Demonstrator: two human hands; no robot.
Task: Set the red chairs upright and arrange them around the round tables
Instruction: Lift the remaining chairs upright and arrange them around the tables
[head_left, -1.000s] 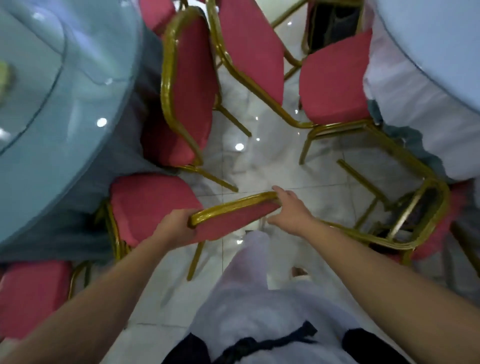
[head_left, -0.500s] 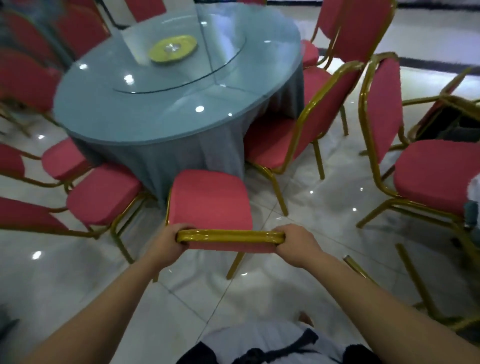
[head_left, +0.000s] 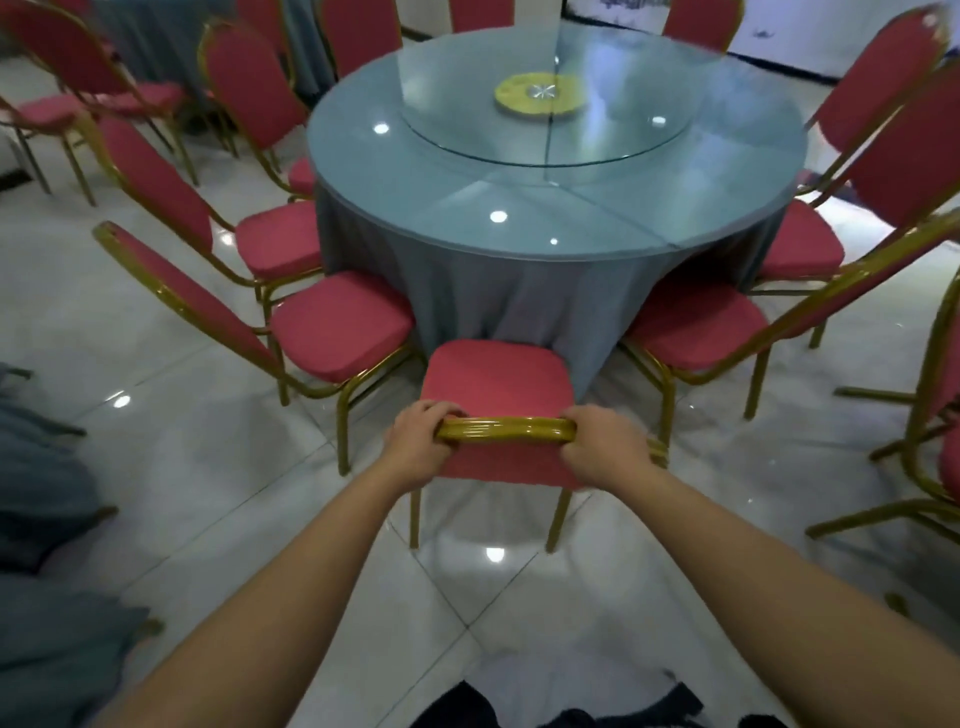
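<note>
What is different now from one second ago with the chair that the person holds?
The held chair has been turned from a slant to face the round table squarely, its seat front at the tablecloth, between the chair on its left and the one on its right. Nothing was let go: the left hand and right hand still grip its gold top rail. The table stayed in place.
</note>
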